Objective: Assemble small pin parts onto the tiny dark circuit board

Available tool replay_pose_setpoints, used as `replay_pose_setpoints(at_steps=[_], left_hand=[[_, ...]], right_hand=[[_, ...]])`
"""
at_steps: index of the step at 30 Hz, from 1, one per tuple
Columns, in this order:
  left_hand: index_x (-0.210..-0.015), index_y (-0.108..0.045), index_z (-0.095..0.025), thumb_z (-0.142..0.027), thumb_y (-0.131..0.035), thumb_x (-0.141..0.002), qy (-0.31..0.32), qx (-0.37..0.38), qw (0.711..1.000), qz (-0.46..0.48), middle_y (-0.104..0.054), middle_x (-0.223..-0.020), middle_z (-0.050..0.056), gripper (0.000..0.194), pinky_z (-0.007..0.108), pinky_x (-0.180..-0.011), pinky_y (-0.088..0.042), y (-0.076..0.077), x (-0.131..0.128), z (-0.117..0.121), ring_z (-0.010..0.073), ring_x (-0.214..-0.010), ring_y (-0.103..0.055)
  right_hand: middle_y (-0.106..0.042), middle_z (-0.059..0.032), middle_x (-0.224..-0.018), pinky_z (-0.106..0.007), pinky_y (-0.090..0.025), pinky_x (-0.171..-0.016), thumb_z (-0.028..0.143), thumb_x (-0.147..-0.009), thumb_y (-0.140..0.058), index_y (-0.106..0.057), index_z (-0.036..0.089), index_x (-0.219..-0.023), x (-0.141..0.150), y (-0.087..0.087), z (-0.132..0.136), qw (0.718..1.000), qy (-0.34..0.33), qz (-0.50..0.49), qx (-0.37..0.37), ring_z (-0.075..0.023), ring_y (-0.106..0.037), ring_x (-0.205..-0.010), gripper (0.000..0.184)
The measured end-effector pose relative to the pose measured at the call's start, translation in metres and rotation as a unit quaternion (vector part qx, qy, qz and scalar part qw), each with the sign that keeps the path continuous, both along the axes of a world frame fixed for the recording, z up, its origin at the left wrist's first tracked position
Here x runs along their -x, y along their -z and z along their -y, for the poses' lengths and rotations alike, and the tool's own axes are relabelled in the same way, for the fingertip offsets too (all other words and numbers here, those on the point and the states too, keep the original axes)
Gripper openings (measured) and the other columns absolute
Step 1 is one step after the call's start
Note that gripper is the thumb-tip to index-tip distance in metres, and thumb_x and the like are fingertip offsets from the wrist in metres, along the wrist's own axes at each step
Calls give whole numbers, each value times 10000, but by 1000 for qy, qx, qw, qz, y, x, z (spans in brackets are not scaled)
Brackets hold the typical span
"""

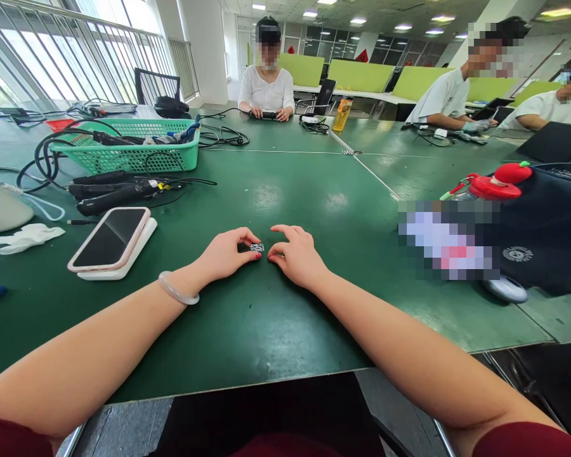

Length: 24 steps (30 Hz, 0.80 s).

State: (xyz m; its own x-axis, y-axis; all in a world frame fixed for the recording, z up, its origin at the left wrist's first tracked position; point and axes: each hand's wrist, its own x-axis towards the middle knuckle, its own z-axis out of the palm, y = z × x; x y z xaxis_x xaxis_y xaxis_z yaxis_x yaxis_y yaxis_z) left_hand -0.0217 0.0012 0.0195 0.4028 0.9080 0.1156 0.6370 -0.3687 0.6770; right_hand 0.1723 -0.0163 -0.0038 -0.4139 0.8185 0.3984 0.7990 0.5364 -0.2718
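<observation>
My left hand (pixel 227 255) pinches a small dark piece with white markings (pixel 257 247) between thumb and fingertips, just above the green table (pixel 247 324). What kind of piece it is cannot be made out. A pale bracelet (pixel 178 291) circles my left wrist. Close by on the right, my right hand (pixel 297 255) brings thumb and index finger together, with another finger stretched out above them. Anything between those tips is too small to name. A narrow gap separates the two hands.
On the left lie a phone (pixel 111 238) on a white box, a crumpled tissue (pixel 27 238), folded black umbrellas (pixel 109 192) and a green basket (pixel 133 155) with cables. To the right are a mouse (pixel 504 289) and a dark bag (pixel 547 222). Several people sit around the table.
</observation>
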Motion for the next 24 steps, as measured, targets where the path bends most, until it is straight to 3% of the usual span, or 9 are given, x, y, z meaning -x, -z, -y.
replay_pose_setpoints(at_steps=[5,12,20,24], left_hand=[[-882,-597,-203,-379,-665,-685,5,17,1000,20,-679,-915,27,273,338,-825,-471,1,1,0,183,-867,-625],[-879,-586,-188,-380,-676,-681,41,45,995,80,-669,-881,30,290,341,-801,-481,-1,-3,5,173,-827,-622],[-867,-581,-173,-376,-691,-670,57,61,989,121,-659,-888,43,303,367,-820,-484,-2,-5,8,180,-839,-615],[-847,-575,-164,-343,-696,-671,48,92,983,154,-664,-857,42,279,342,-798,-490,-3,-5,6,172,-826,-622]], right_hand=[[-473,-59,-1286,-512,-354,-929,256,-805,-594,-688,241,-773,-2,-3,0,998,10,-55,17,-265,-406,-1152,100],[-500,-63,-1211,-408,-417,-932,282,-802,-586,-675,221,-790,-4,-12,0,978,-7,-204,51,-188,-514,-1013,109],[-515,-56,-1181,-395,-454,-882,307,-794,-597,-686,231,-780,-5,-11,1,974,-42,-218,42,-194,-523,-1016,118],[-546,-46,-1146,-398,-415,-924,306,-784,-626,-693,242,-768,-6,-12,2,979,-41,-198,-10,-189,-520,-999,95]])
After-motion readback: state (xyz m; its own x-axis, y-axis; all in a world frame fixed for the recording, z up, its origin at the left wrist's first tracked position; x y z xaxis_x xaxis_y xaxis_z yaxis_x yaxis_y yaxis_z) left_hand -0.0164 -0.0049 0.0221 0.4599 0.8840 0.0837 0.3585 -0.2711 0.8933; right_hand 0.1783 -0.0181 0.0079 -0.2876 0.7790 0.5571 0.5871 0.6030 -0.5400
